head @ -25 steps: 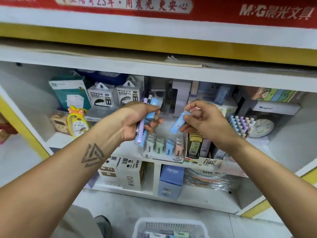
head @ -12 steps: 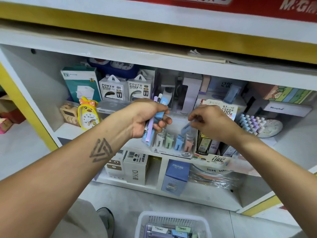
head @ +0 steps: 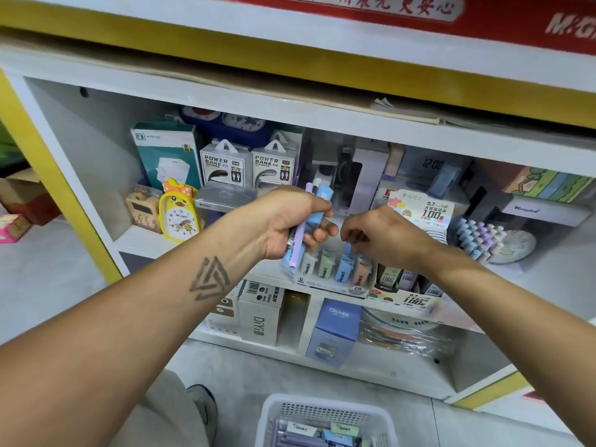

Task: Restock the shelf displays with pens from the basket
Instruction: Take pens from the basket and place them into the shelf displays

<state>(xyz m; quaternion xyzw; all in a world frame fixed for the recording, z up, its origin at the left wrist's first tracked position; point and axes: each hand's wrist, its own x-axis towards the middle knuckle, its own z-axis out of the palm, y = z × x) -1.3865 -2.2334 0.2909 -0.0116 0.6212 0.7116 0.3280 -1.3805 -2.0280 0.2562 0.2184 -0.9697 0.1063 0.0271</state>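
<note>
Plastic and light, the pens [head: 301, 235] and flat blue packs bunched in the left hand [head: 290, 221] look stiff, smooth and a little slippery, so I judge they are best pinched mid-barrel, one at a time. That hand's fingers curl round the bundle, its lower ends sticking out below the fist; the right hand [head: 383, 235] has its fingertips bent down onto a blue pack [head: 349, 250], seemingly pinching it, just above the display tray [head: 332, 285]. More pens lie in the basket [head: 325, 414] on the floor, well below both hands.
</note>
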